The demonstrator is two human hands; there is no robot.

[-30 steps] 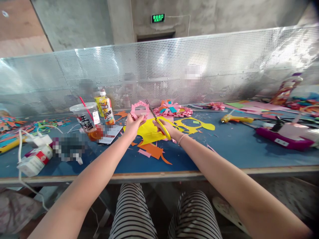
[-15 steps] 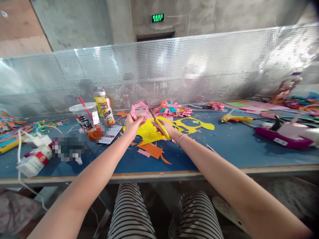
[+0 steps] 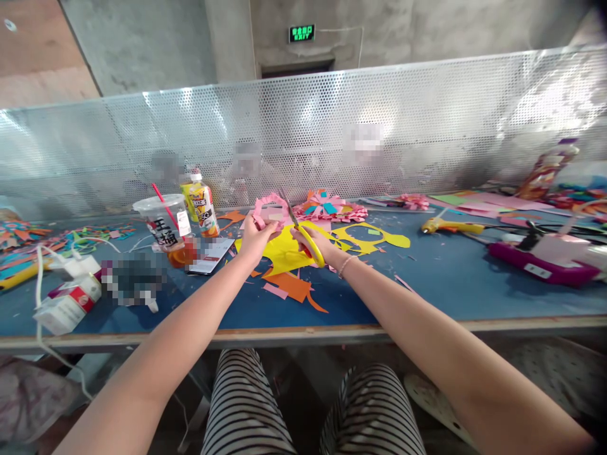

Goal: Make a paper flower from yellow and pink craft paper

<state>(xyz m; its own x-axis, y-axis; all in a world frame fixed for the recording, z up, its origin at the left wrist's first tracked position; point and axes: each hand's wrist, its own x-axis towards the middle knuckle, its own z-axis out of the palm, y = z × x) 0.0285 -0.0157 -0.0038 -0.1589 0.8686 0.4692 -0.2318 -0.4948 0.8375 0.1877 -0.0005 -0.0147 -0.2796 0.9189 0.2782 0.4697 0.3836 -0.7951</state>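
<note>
Our left hand [image 3: 260, 235] pinches 1 fringed pink paper ring [image 3: 271, 198], raised over the middle of 1 blue table [image 3: 441, 287]. Our right hand [image 3: 326, 246] curls around the handles of 1 pair of scissors [image 3: 309, 241]; we cannot tell whether its blades touch the ring. Near us we count 1 cup [image 3: 160, 229] with 1 red straw [image 3: 164, 200], left, and 1 yellow glue gun [image 3: 453, 226], right.
</note>
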